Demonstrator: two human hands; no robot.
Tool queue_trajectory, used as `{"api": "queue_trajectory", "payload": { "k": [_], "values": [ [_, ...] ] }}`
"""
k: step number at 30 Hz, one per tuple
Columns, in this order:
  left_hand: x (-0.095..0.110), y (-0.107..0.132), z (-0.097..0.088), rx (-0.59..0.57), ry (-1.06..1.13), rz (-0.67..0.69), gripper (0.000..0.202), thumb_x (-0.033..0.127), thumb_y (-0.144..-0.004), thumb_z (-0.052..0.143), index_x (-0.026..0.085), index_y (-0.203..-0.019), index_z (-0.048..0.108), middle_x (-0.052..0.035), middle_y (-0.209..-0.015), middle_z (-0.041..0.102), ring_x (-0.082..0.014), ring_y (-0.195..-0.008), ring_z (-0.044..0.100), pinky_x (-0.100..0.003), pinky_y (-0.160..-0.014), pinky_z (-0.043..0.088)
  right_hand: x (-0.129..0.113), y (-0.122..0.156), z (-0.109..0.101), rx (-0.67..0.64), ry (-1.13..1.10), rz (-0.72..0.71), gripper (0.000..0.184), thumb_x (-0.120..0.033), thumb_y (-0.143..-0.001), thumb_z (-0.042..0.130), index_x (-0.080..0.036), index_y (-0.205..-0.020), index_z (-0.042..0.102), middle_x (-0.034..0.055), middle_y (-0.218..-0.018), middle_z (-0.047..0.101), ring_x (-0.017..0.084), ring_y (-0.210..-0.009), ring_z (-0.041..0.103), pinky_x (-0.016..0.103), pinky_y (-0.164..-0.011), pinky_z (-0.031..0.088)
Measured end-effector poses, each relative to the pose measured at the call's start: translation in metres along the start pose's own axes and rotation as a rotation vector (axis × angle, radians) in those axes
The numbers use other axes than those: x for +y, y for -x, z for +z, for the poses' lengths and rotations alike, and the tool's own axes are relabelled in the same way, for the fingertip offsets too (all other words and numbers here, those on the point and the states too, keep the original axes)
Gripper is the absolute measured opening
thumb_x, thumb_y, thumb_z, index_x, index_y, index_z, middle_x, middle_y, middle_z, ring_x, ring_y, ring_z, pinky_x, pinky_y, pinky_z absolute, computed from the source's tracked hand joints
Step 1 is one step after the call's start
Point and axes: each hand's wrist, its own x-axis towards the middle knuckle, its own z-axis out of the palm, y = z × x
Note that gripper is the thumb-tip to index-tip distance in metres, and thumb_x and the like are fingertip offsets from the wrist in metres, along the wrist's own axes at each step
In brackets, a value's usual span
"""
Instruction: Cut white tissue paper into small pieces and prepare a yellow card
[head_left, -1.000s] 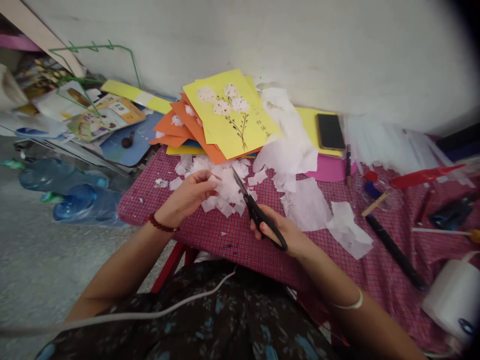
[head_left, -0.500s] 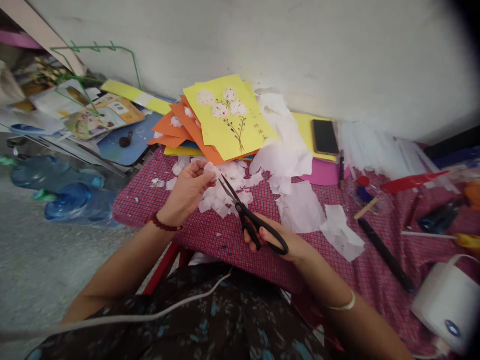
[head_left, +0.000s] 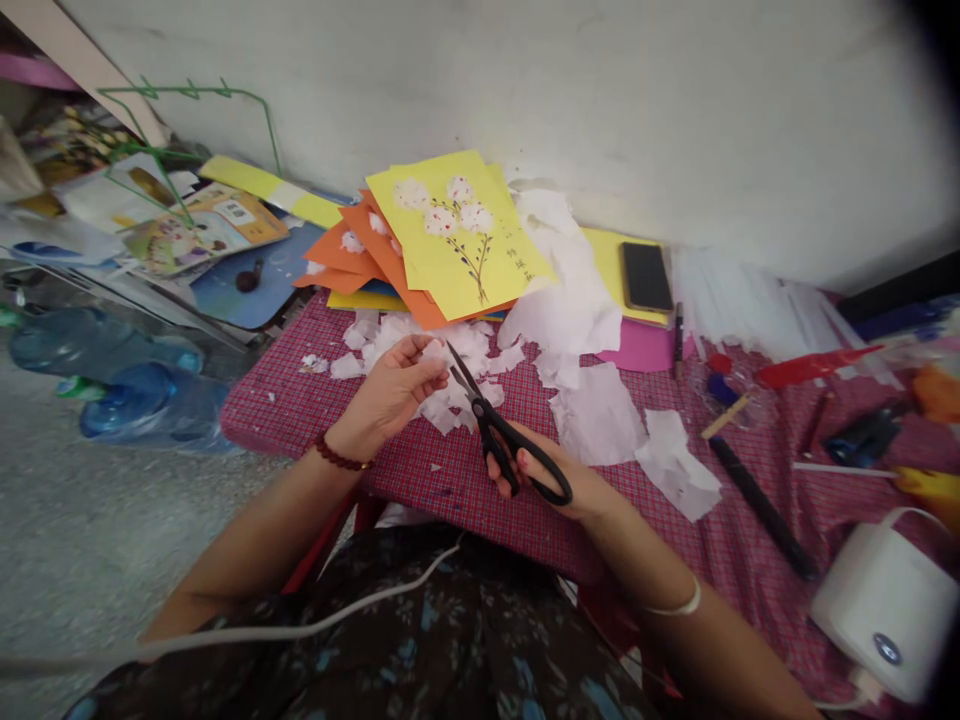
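Note:
My left hand [head_left: 390, 393] pinches a small white tissue paper piece [head_left: 432, 350] over a heap of cut white paper bits [head_left: 450, 390] on the red checked tablecloth [head_left: 420, 470]. My right hand [head_left: 559, 478] grips black scissors [head_left: 499, 430] by the handles. Their blades are slightly apart and point up-left at the pinched piece. A yellow card with white paper flowers [head_left: 454, 235] lies on top of orange cards [head_left: 367, 255] just behind the heap.
Larger white tissue sheets [head_left: 600, 410] lie right of the scissors. A phone [head_left: 645, 277] rests on yellow paper at the wall. Pens, a black marker [head_left: 761, 505], a red tool and a white device [head_left: 885, 600] crowd the right. Blue water bottles [head_left: 142, 400] lie on the floor at left.
The scissors have moved slightly left and up towards the paper in my left hand, and their blades have narrowed. My left hand has turned a little, still pinching the piece.

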Motion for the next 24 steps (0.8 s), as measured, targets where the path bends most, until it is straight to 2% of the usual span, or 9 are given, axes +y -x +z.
{"api": "queue_trajectory", "payload": {
  "k": [5,13,18,21,24],
  "values": [
    [0.0,0.003,0.006,0.007,-0.033,0.005,0.045,0.009,-0.065,0.078,0.017,-0.105,0.059,0.0053,-0.072,0.061,-0.0061,-0.059,0.06,-0.019,-0.06,0.052,-0.003,-0.001,0.003,0.043,0.021,-0.004,0.057,-0.062,-0.089,0.062,-0.016,-0.121,0.054,0.0022,-0.084,0.059,0.01,-0.062,0.055,0.024,-0.055,0.041],
    [-0.005,0.0,0.004,-0.01,0.037,0.007,0.048,0.009,-0.063,0.08,0.017,-0.107,0.06,0.0053,-0.068,0.062,-0.007,-0.058,0.06,-0.019,-0.059,0.052,-0.004,-0.001,0.003,0.108,0.094,0.032,0.056,-0.059,-0.089,0.063,-0.015,-0.122,0.054,-0.0015,-0.075,0.057,0.007,-0.048,0.046,0.022,-0.045,0.03],
    [-0.004,-0.001,-0.005,0.002,0.017,0.021,0.044,0.011,-0.063,0.079,0.017,-0.104,0.063,0.005,-0.071,0.062,-0.0064,-0.058,0.059,-0.02,-0.061,0.052,0.004,0.001,0.003,0.011,0.085,-0.032,0.064,-0.065,-0.089,0.058,-0.018,-0.133,0.051,0.0035,-0.091,0.059,0.012,-0.068,0.053,0.027,-0.063,0.041],
    [-0.001,-0.001,-0.017,0.058,-0.097,0.096,0.038,0.013,-0.066,0.078,0.017,-0.101,0.065,0.0045,-0.074,0.06,-0.0069,-0.061,0.057,-0.021,-0.064,0.051,0.008,0.001,0.0,-0.03,-0.005,-0.036,0.067,-0.068,-0.09,0.054,-0.018,-0.135,0.052,0.0048,-0.092,0.059,0.014,-0.07,0.054,0.029,-0.064,0.041],
    [0.002,0.0,-0.028,0.117,-0.409,0.263,0.032,0.014,-0.069,0.075,0.017,-0.1,0.068,-0.0018,-0.092,0.066,-0.0113,-0.078,0.06,-0.022,-0.07,0.049,0.009,0.0,-0.002,-0.052,-0.13,0.021,0.07,-0.069,-0.088,0.056,-0.018,-0.135,0.054,0.0035,-0.089,0.06,0.013,-0.067,0.053,0.028,-0.062,0.041]
  ]
}}
